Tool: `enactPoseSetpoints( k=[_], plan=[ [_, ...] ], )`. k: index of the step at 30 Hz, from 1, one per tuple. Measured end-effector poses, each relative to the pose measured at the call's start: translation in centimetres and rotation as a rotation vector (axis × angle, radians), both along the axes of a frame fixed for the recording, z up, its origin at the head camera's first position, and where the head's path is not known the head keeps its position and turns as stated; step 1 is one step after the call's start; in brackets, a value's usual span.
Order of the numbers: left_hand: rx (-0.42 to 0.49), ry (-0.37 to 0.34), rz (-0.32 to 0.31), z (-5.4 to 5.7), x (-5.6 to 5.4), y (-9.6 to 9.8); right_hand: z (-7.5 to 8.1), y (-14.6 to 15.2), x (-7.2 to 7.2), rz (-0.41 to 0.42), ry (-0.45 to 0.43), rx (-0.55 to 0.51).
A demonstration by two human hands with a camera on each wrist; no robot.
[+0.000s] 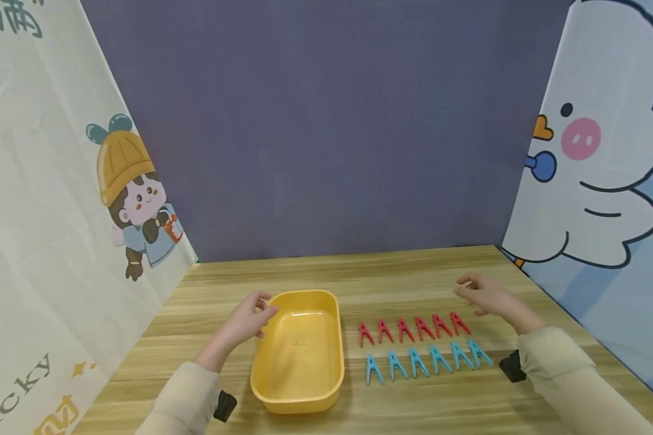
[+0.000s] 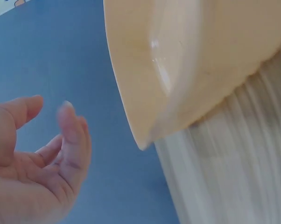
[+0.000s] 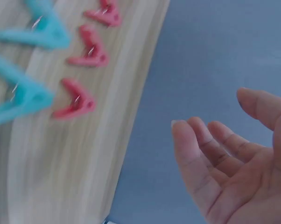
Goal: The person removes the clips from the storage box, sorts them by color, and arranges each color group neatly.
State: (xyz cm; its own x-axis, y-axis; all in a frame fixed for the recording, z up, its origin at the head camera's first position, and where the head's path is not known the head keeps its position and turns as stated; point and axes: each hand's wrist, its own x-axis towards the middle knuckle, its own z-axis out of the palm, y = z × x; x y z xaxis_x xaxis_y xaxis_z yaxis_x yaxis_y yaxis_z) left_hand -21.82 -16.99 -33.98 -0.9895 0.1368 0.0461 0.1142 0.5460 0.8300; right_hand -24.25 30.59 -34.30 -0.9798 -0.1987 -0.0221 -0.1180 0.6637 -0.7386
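My left hand [image 1: 248, 316] hovers over the left rim of a yellow plastic basin [image 1: 299, 350], its fingers loosely bent around nothing. In the left wrist view that hand [image 2: 42, 158] appears apart from the basin [image 2: 131, 79]. Right of the basin lie two rows of clothespins: several red clothespins [image 1: 404, 330] behind and several blue clothespins [image 1: 416, 362] in front. My right hand [image 1: 487, 294] is in the air just beyond the right end of the red row, holding nothing. The right wrist view shows its thumb and fingers [image 3: 187, 149] spread apart, away from the red clothespins [image 3: 75, 100].
The wooden table [image 1: 413, 275] ends at a dark blue-grey backdrop [image 1: 326, 133]. Printed cartoon sheets hang at the left [image 1: 43, 181] and right [image 1: 604, 229]. The basin stands left of the table's middle with its bare floor showing. A black strap piece sits by each cuff.
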Motion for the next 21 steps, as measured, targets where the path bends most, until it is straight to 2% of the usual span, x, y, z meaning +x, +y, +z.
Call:
enactPoseSetpoints(
  k=[5, 11, 16, 21],
  plan=[
    [-0.159, 0.109, -0.019, 0.4, -0.6, 1.1, 0.3, -1.7, -0.4, 0.010, 0.059, 0.031],
    [-0.294, 0.180, -0.010, 0.9, -1.0, 2.4, 0.9, -3.4, -1.0, 0.014, 0.139, 0.120],
    [-0.401, 0.246, -0.008, 1.5, -1.3, 3.4, 1.6, -5.0, -1.4, 0.028, 0.133, 0.132],
    [-0.471, 0.212, 0.013, 1.9, -1.5, 4.2, 1.9, -6.7, -1.8, 0.065, 0.149, 0.142]
  ],
)
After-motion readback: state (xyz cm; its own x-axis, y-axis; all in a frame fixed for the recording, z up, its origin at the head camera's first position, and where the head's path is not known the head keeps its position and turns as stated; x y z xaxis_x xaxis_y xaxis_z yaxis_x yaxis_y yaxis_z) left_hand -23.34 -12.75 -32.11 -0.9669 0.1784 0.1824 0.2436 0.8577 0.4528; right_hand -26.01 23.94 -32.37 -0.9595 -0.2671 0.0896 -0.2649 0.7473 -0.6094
